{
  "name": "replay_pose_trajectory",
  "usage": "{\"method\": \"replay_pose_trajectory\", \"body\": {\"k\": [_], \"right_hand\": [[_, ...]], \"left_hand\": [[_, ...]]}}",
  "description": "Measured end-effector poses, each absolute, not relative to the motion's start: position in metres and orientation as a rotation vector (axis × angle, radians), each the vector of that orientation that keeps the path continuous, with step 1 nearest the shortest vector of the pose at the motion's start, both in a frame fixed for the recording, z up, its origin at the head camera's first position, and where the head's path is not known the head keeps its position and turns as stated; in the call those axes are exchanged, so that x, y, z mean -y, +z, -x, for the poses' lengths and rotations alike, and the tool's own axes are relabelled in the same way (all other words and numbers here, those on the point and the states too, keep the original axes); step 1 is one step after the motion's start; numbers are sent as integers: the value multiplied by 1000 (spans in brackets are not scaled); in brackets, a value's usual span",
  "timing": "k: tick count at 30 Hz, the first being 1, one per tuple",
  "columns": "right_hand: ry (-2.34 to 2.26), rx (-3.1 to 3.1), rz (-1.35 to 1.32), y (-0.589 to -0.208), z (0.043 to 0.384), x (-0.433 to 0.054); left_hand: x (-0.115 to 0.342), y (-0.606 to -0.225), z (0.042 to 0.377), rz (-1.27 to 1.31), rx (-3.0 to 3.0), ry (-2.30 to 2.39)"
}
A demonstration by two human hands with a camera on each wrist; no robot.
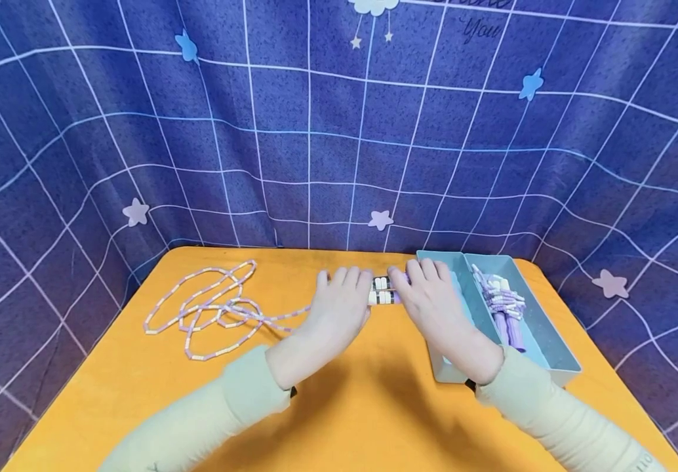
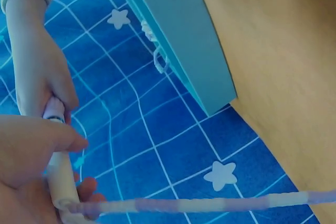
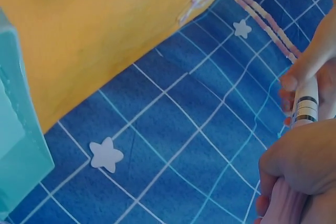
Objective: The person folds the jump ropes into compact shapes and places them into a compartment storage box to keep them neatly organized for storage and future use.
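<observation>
A beaded jump rope in pink-purple and white lies in loose loops on the left of the table, its cord (image 1: 199, 358) running to my left hand (image 1: 341, 303). Both hands grip its two handles (image 1: 381, 297), which lie side by side above the table. My left hand wraps the white ends, where the beaded cord (image 2: 252, 203) comes out. Around the purple grip ends (image 3: 286, 200) curl the fingers of my right hand (image 1: 433, 295). Between the hands, black and white bands show on both handles.
A light blue two-compartment box (image 1: 451, 373) stands at the right, partly behind my right forearm. Its right compartment holds a second, bundled jump rope (image 1: 504, 305) with purple handles. An orange cloth covers the table (image 1: 109, 406); a blue grid curtain (image 1: 339, 157) hangs behind.
</observation>
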State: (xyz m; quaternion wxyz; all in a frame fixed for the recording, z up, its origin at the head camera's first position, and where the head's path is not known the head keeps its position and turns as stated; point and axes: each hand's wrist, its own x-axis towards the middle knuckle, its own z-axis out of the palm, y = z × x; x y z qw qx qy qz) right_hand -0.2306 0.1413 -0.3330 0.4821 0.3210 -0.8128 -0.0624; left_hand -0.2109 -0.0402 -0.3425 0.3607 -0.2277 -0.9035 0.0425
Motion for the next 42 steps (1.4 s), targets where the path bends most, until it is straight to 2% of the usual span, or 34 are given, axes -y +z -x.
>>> {"method": "replay_pose_trajectory", "body": {"k": [9, 19, 28, 33, 42], "right_hand": [[-145, 2040, -725, -309, 231, -161], [-110, 1994, -622, -277, 230, -179], [-88, 2012, -577, -254, 233, -187], [-91, 1996, -556, -244, 236, -186], [-31, 1976, -533, -228, 236, -183]], "left_hand": [[74, -339, 211, 567, 2369, -118], [99, -378, 227, 509, 2553, -311], [105, -415, 237, 683, 2719, -498], [102, -420, 240, 832, 2795, -626], [90, -429, 244, 924, 2809, -652]]}}
